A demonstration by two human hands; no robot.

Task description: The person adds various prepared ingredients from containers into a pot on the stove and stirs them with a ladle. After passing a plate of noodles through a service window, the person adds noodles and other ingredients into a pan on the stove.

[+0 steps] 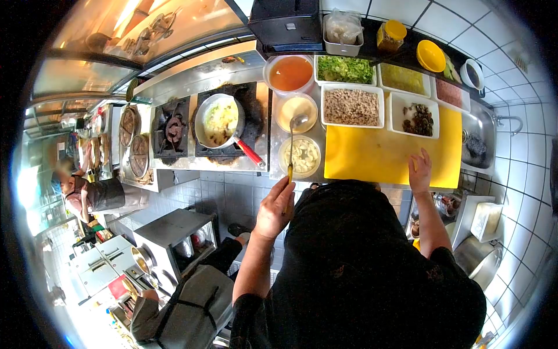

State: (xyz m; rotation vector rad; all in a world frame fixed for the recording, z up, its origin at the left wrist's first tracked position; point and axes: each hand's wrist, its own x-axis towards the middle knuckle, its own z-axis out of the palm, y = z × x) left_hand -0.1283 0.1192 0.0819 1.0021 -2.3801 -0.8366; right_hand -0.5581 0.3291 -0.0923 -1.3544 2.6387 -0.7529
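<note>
From my end of the feed I see the fingers of the left hand (277,207) clamped on a long, thin metal ladle (291,142) with a yellowish band on its handle; its round bowl sits within the outline of a round tub of beige liquid (276,116). The handle crosses above a round tub of white chunks (281,160). The right hand (419,173) looks bare, its fingers slightly apart by the front edge of a flat, rectangular yellow chopping board (372,160). Farther out, a round metal pan with a red handle (201,123) stands on a burner, yellow and green food inside. I judge the step in hand to be ladling at the beige tub; the next move calls for a level bowl and steady wrist. I cannot tell whether the bowl dips into the liquid, or whether the right fingertips touch the board; the left fist hides part of the handle, and a co-worker in a grey apron (200,296) shows no head
</note>
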